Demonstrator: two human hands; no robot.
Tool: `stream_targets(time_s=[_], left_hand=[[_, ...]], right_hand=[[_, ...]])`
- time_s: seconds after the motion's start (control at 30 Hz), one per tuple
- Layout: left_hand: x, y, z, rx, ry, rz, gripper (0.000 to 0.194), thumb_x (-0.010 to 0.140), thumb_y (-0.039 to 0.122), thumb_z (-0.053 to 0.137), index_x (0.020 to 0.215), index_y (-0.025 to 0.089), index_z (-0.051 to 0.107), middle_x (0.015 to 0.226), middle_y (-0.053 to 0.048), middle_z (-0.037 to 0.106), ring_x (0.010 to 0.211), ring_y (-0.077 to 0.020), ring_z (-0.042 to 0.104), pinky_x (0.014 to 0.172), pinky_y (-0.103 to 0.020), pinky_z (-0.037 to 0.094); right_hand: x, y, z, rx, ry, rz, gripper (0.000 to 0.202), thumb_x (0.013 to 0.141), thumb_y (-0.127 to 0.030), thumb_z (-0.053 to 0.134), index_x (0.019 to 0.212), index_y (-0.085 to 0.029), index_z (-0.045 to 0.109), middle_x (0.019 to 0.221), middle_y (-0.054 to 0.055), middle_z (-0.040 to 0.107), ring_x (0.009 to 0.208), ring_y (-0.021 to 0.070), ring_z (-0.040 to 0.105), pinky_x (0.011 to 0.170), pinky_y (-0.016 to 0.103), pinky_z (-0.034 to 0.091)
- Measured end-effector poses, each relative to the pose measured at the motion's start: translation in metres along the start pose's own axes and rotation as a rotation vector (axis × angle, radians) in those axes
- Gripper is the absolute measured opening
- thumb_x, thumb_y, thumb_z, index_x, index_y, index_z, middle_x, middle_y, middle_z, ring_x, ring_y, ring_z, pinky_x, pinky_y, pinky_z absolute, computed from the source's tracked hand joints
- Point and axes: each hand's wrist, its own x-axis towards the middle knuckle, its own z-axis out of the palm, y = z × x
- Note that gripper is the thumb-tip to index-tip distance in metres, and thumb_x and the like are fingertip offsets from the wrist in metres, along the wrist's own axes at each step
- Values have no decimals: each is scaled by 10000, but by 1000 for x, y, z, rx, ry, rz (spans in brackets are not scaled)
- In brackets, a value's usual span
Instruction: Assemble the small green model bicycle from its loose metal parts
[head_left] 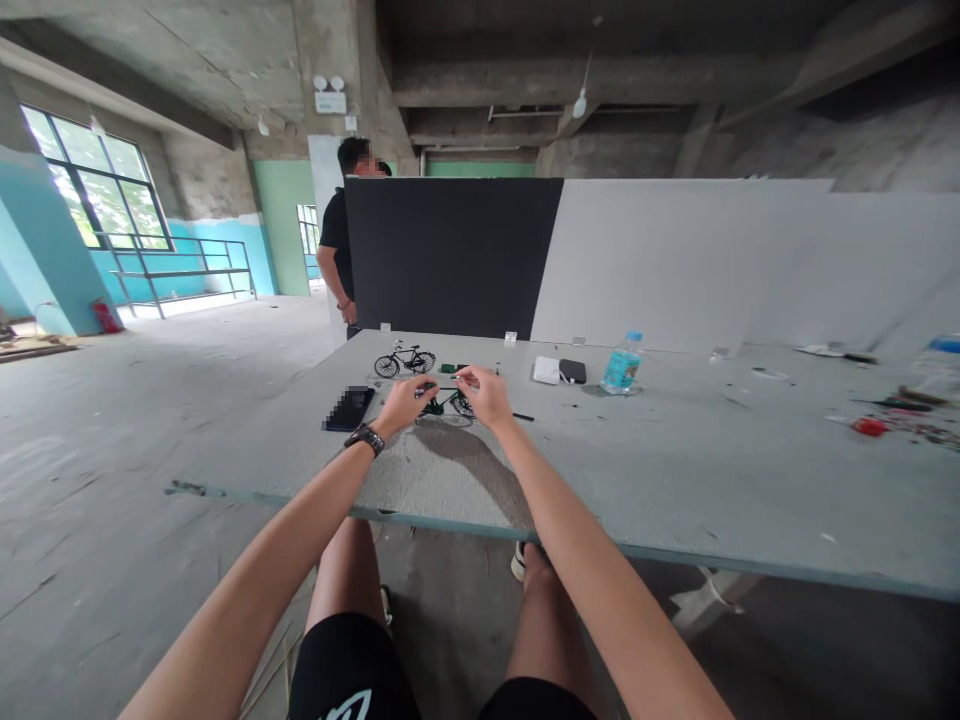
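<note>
A small green model bicycle (pixel 448 402) stands on the table between my two hands. My left hand (pixel 406 402), with a dark watch at its wrist, has its fingers closed at the bicycle's left end. Over the right end, my right hand (pixel 486 392) pinches something too small to make out, close to the top of the bicycle. The lower part of the right wheel shows beside that hand. Behind my left hand stands a black model bicycle (pixel 405 360). Small green pieces (pixel 450 369) lie just behind my hands.
A dark phone (pixel 349 408) lies left of my left hand. Rightward are a thin black tool (pixel 523 417), a white case (pixel 546 371), a black case (pixel 573 371) and a water bottle (pixel 623 363). Tools clutter the far right. A person (pixel 337 240) stands behind the black divider (pixel 450 255).
</note>
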Motion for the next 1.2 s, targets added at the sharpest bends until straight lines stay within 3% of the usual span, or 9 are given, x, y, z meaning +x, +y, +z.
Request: stream_targets(time_s=[0.4,0.77,0.93,1.2], left_hand=[[0,-3,1,-21,-2,-11,216,938,331,571,988,200,735,905,-52,765,837,-191,691,822,-281,501],[0,-3,2,-35,-3,-20,218,947,327,567,1002,192,729,935,-51,769,849,-188,691,812,-273,495],[1,-3,2,-45,-6,-45,234,945,343,568,1015,189,730,928,-56,768,840,-187,691,794,-269,500],[1,-5,4,-71,13,-30,195,932,315,591,974,193,737,899,-43,767,824,-180,690,802,-271,501]], right_hand=[[-1,3,-3,-83,-112,-53,195,931,-358,623,1074,-240,685,1043,88,698,893,221,681,865,363,550],[0,1,-6,-92,-191,-1,236,942,-370,626,1150,-264,663,865,30,738,825,222,703,793,340,543],[-2,5,-3,-50,-193,-10,262,962,-427,589,1156,-276,681,956,49,749,898,233,707,790,345,573],[-7,6,1,34,-120,38,300,933,-478,624,1128,-255,672,935,57,747,887,226,719,782,347,582]])
